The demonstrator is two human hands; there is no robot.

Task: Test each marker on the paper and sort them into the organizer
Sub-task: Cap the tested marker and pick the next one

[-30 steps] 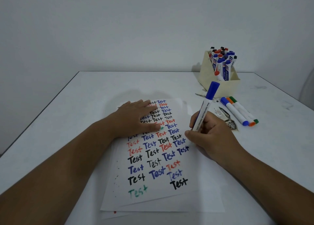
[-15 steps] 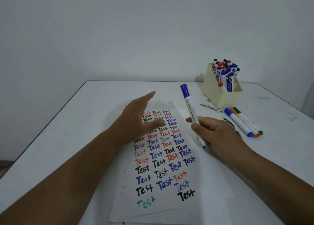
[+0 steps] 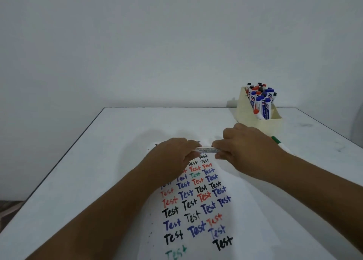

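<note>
Head view: both hands meet over the top of the paper; left hand has fingers curled round 1 end of a marker, right hand curled round the other end; marker held level, running left to right, just above the sheet; only the white barrel with small print shows between the hands; both ends hidden inside the fists, so cap colour can't be told; whether the cap is on or off can't be told either.

Paper lies flat on the white table, covered in rows of the word "Test" in black, blue, red and green; small ink specks near its left edge; more sheets seem to lie under it.

Organizer, a beige box, sits at the far right of the table, well apart from the paper; it holds a packed bunch of markers standing upright, caps up, blue, red and black.

Green marker lies on the table just right of the right wrist, between hand and organizer, mostly hidden by the arm.

Plain white wall behind.
</note>
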